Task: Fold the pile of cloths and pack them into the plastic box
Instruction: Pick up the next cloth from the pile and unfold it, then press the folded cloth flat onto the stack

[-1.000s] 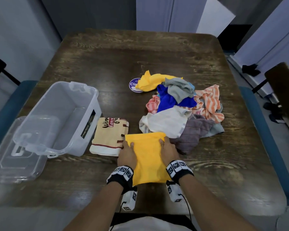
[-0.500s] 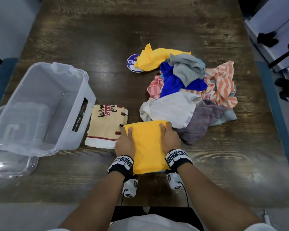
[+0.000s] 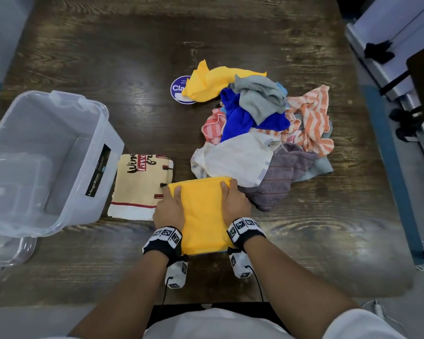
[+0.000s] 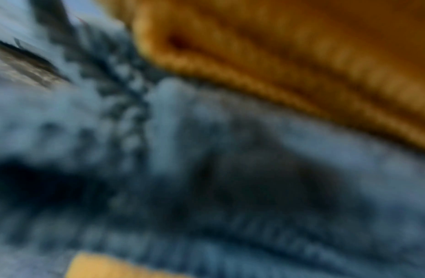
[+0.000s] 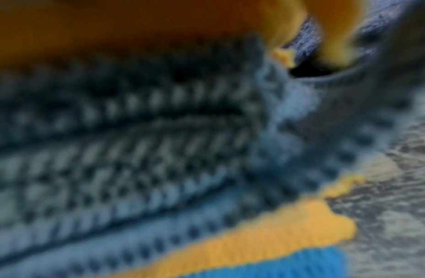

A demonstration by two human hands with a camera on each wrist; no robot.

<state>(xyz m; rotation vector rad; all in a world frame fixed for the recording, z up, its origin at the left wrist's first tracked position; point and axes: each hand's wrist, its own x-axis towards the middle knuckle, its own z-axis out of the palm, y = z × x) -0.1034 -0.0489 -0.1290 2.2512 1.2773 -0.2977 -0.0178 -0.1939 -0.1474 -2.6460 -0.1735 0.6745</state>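
Squaring the yellow cloth (image 3: 202, 214)
Your left hand (image 3: 169, 206) and right hand (image 3: 235, 201) pinch its sides, thumbs on top, likely to align layers.

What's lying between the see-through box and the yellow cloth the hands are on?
A folded beige cloth with writing, lying flat on the table between the plastic box and the yellow cloth. The head view shows it.

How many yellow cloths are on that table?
2: folded yellow cloth between the left hand and right hand; crumpled yellow cloth at the pile's far edge. Others may be buried.
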